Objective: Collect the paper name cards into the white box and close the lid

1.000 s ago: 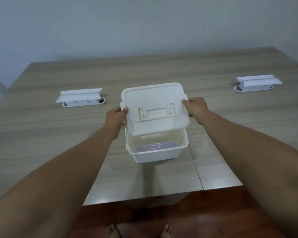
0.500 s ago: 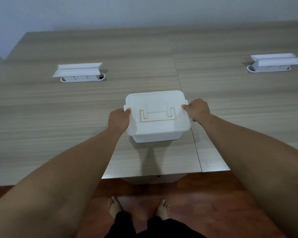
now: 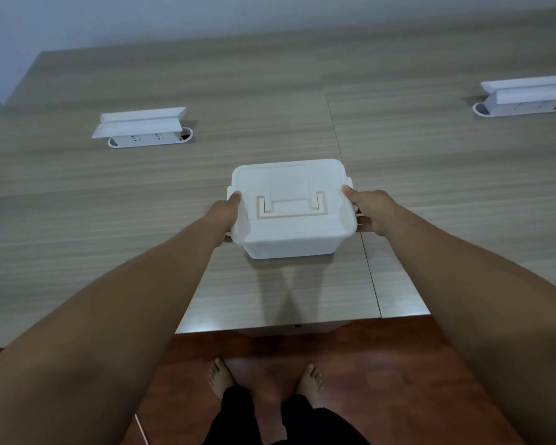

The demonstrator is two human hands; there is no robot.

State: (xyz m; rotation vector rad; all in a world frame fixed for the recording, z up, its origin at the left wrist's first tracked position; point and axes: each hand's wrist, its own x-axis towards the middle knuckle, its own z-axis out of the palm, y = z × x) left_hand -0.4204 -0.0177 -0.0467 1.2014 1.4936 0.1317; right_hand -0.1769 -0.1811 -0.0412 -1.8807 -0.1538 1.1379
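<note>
The box stood near the table's front edge, just left of the seam between two tabletop panels, with the lid sitting flat on its rim. No cards showed anywhere on the table, so the collecting looked done and the closing step was in hand. The left hand gripped the lid's left edge, thumb on top; the right hand gripped the right edge by the side latch. The next move probably called for pressing both sides down until they seated. Lid and box were smooth, matte white plastic with rounded corners and a recessed folding handle. The table was grey wood-grain laminate.
</note>
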